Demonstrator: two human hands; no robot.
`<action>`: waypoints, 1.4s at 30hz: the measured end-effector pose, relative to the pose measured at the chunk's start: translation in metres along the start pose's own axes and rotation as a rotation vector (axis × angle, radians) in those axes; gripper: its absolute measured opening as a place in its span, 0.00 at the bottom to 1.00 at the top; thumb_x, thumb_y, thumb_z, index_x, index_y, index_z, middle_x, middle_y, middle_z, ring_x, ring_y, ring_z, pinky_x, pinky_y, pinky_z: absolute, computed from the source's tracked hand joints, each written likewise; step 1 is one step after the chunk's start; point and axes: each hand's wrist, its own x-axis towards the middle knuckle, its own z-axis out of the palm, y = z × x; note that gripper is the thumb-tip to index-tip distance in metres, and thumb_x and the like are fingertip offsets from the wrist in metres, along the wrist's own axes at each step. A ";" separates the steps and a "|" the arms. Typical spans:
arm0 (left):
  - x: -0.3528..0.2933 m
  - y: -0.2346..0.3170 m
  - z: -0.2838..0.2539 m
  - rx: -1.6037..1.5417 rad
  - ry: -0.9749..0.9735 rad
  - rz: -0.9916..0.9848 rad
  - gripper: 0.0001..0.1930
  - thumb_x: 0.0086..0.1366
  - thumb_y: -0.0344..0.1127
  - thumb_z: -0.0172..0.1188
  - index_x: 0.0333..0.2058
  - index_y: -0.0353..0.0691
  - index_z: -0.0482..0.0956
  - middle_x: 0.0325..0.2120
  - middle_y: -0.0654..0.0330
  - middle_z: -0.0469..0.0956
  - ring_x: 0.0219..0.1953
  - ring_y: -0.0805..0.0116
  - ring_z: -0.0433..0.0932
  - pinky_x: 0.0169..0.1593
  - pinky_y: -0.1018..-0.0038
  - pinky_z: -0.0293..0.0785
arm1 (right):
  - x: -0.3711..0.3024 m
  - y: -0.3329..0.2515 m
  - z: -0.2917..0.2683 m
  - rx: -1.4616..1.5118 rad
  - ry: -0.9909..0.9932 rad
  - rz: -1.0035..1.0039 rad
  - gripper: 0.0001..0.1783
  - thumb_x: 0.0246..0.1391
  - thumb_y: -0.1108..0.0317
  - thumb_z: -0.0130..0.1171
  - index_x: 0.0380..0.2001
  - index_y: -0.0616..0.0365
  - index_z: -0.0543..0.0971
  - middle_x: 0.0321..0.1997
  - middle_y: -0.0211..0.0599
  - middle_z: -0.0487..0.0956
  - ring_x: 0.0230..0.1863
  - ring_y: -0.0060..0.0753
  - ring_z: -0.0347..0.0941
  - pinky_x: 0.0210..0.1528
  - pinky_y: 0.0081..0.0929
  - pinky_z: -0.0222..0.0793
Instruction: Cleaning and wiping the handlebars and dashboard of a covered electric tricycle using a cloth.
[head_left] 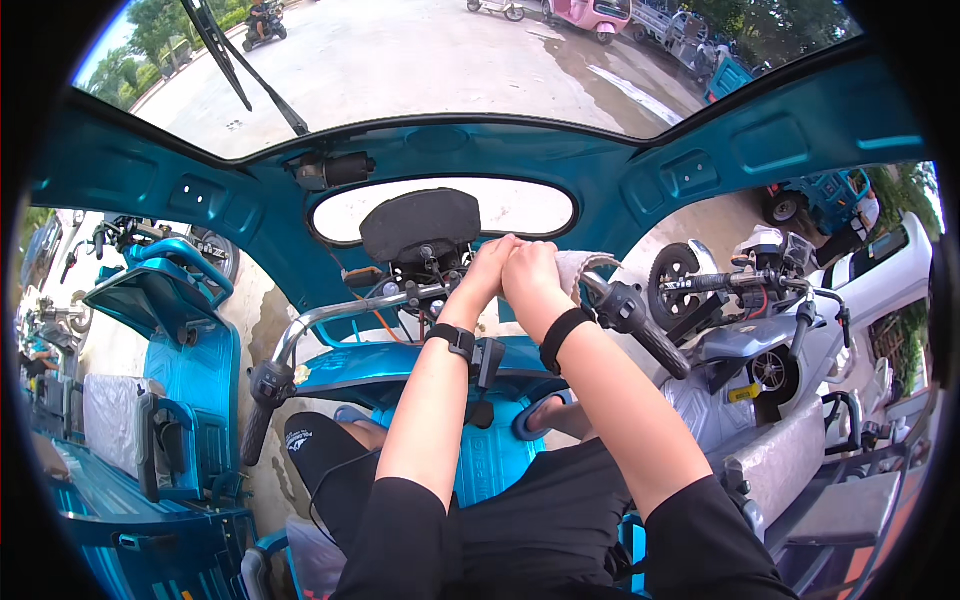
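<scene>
Both my arms reach forward over the handlebar point(335, 313) of a blue cab tricycle. My left hand point(488, 272) and my right hand point(532, 276) meet side by side just right of the dark instrument panel point(420, 226). A pale grey cloth point(582, 268) sticks out to the right of my right hand, whose fingers are closed on it. My left hand is curled closed against the right one; whatever lies inside its fingers is hidden. The black right handgrip point(660, 345) and left handgrip point(256, 430) are both untouched.
A windshield frame point(430, 135) with a wiper point(240, 75) arches ahead. Blue tricycle point(190, 370) stands at left; a grey vehicle with handlebars point(740, 345) and plastic-covered seat point(780, 460) stands close at right. A person point(858, 222) is farther right.
</scene>
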 end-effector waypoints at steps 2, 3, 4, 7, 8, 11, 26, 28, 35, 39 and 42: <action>-0.012 0.010 0.030 -0.014 0.087 -0.023 0.25 0.80 0.46 0.43 0.44 0.31 0.85 0.43 0.55 0.86 0.47 0.67 0.81 0.55 0.69 0.72 | -0.008 0.017 0.012 0.087 0.054 -0.026 0.16 0.58 0.61 0.64 0.48 0.52 0.85 0.43 0.28 0.87 0.45 0.31 0.85 0.44 0.36 0.74; -0.021 0.020 0.038 0.160 0.123 -0.056 0.28 0.81 0.50 0.39 0.43 0.34 0.85 0.44 0.52 0.86 0.49 0.63 0.81 0.57 0.67 0.71 | -0.014 0.024 0.007 0.186 0.099 0.022 0.15 0.58 0.62 0.63 0.46 0.54 0.85 0.42 0.32 0.88 0.45 0.34 0.86 0.43 0.36 0.77; -0.018 0.024 0.041 0.236 0.081 -0.052 0.31 0.81 0.53 0.36 0.44 0.35 0.85 0.45 0.49 0.85 0.50 0.57 0.81 0.58 0.64 0.70 | -0.019 0.035 0.003 0.186 0.088 -0.020 0.14 0.58 0.62 0.63 0.45 0.56 0.85 0.42 0.35 0.88 0.44 0.36 0.86 0.43 0.36 0.79; -0.021 0.036 0.036 0.389 0.084 -0.015 0.36 0.80 0.58 0.30 0.45 0.36 0.85 0.46 0.42 0.84 0.52 0.45 0.80 0.60 0.59 0.69 | -0.033 0.055 -0.012 0.350 0.148 -0.129 0.14 0.59 0.66 0.60 0.45 0.61 0.83 0.41 0.47 0.86 0.42 0.46 0.86 0.43 0.40 0.82; -0.022 0.038 0.040 0.453 0.084 0.009 0.38 0.80 0.59 0.27 0.45 0.36 0.85 0.46 0.39 0.84 0.54 0.39 0.78 0.62 0.56 0.68 | -0.044 0.062 -0.016 0.369 0.154 -0.120 0.14 0.59 0.66 0.60 0.45 0.61 0.83 0.42 0.48 0.86 0.42 0.48 0.86 0.43 0.40 0.82; -0.044 0.084 0.102 0.650 0.038 0.004 0.34 0.81 0.59 0.33 0.48 0.35 0.83 0.40 0.48 0.84 0.46 0.56 0.80 0.55 0.63 0.72 | -0.070 0.095 0.014 0.417 0.085 -0.041 0.15 0.58 0.70 0.59 0.47 0.64 0.79 0.45 0.50 0.83 0.44 0.50 0.85 0.45 0.41 0.82; -0.067 0.093 0.110 0.728 0.007 0.404 0.27 0.82 0.51 0.37 0.53 0.32 0.77 0.50 0.42 0.81 0.54 0.47 0.78 0.60 0.61 0.70 | -0.089 0.164 -0.021 0.941 0.032 -0.040 0.15 0.64 0.69 0.51 0.47 0.64 0.83 0.36 0.53 0.85 0.34 0.48 0.84 0.40 0.40 0.79; -0.078 0.113 0.117 0.681 -0.041 0.443 0.26 0.82 0.49 0.39 0.55 0.32 0.77 0.50 0.42 0.81 0.55 0.47 0.78 0.60 0.62 0.71 | -0.115 0.173 -0.050 0.957 0.063 -0.025 0.16 0.61 0.71 0.53 0.49 0.64 0.83 0.39 0.57 0.86 0.37 0.53 0.84 0.42 0.41 0.79; -0.108 0.048 0.168 1.066 0.147 0.859 0.25 0.79 0.41 0.47 0.66 0.30 0.67 0.64 0.42 0.71 0.70 0.38 0.64 0.72 0.51 0.57 | -0.160 0.172 0.038 0.857 0.381 -0.210 0.23 0.60 0.67 0.51 0.57 0.61 0.77 0.60 0.50 0.77 0.60 0.53 0.75 0.64 0.42 0.71; -0.126 0.021 0.195 0.801 0.254 0.794 0.30 0.76 0.37 0.50 0.71 0.30 0.57 0.72 0.40 0.58 0.75 0.38 0.55 0.75 0.47 0.52 | -0.163 0.155 0.046 1.142 0.307 -0.097 0.27 0.59 0.67 0.50 0.61 0.62 0.74 0.63 0.53 0.75 0.62 0.56 0.74 0.66 0.40 0.69; -0.137 0.014 0.223 0.698 0.382 0.750 0.30 0.77 0.35 0.50 0.71 0.28 0.55 0.69 0.36 0.57 0.71 0.35 0.58 0.73 0.48 0.55 | -0.154 0.153 0.047 1.342 0.268 -0.122 0.29 0.62 0.63 0.47 0.64 0.64 0.71 0.63 0.54 0.76 0.65 0.49 0.72 0.70 0.37 0.63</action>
